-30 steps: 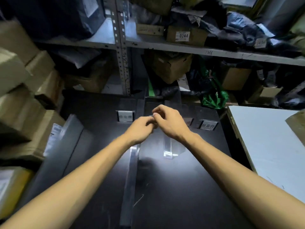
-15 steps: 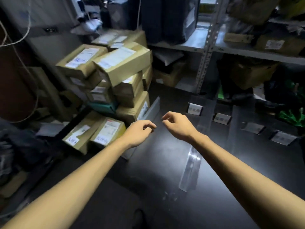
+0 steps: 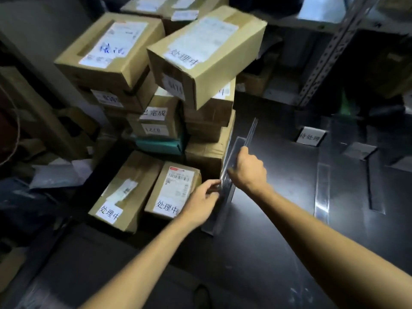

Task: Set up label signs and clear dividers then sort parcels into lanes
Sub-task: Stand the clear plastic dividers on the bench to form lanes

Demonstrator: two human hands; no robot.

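Left hand, right hand both grip long clear acrylic divider beside stacked brown cardboard parcels; I'd lift level, w/o nudging stack.

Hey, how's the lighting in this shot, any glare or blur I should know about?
Head view: a light pool brightens the dark table by the right hand; glare streaks the flat clear divider; labels on the stacked parcels are motion-smeared; corners fall dark.
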